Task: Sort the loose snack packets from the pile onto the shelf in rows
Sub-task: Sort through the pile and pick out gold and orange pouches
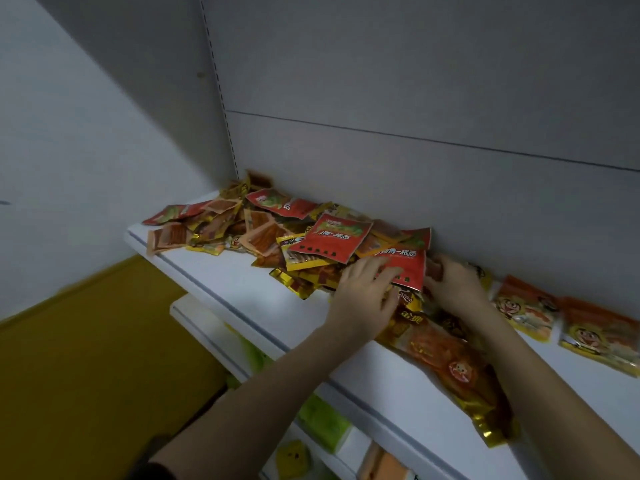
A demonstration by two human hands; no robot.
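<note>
2 hands reach the pile (277,230) on the shelf (242,289): left hand (363,292) flat, fingers apart, on 1 red packet (408,268); right hand (453,285) pinches 1 brown packet (435,268). 2 packets (526,310) lie at the back edge.

Grey back panel (415,81) rises behind the top white shelf board (221,282), plain metal, one thin horizontal seam across it partway up. Slotted upright strip (221,88) runs down its left edge to the board's far left corner. Pale wall (69,126) to the left, bare, meeting the shelving at an angle. Mustard-yellow floor (86,358) below, bounded by a lighter yellow band along the wall's foot. Front edge of the top board carries a grey rail. Lower white shelf board (207,327) juts beneath it, holding green boxes (323,422), a yellow item and an orange one near the bottom edge. Light is dim, even, coolish; no window visible.
</note>
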